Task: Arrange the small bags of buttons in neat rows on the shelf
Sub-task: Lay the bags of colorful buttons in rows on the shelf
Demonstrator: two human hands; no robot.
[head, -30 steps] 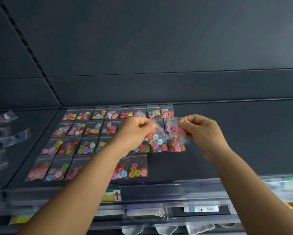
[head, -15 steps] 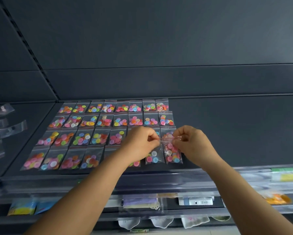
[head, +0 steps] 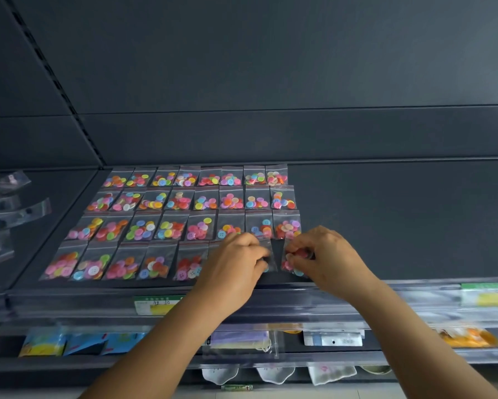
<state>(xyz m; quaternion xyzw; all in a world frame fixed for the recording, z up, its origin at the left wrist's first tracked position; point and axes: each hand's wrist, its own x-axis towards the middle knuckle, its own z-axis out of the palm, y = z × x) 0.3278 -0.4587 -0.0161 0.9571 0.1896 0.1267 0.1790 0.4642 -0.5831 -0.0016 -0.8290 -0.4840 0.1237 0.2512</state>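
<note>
Several small clear bags of coloured buttons lie in four rows on the dark shelf. At the right end of the front row, my left hand pinches one bag and my right hand pinches the neighbouring bag. Both bags rest on the shelf surface with a narrow gap between them. My hands hide most of these two bags.
The shelf's right half is bare dark surface. Empty clear packets lie on the neighbouring shelf at left. A clear price rail with a green and yellow label runs along the front edge. Lower shelves hold other packaged goods.
Both hands have come down from above the third row to the front row, bringing the two bags onto the shelf side by side. The view has tilted slightly.
</note>
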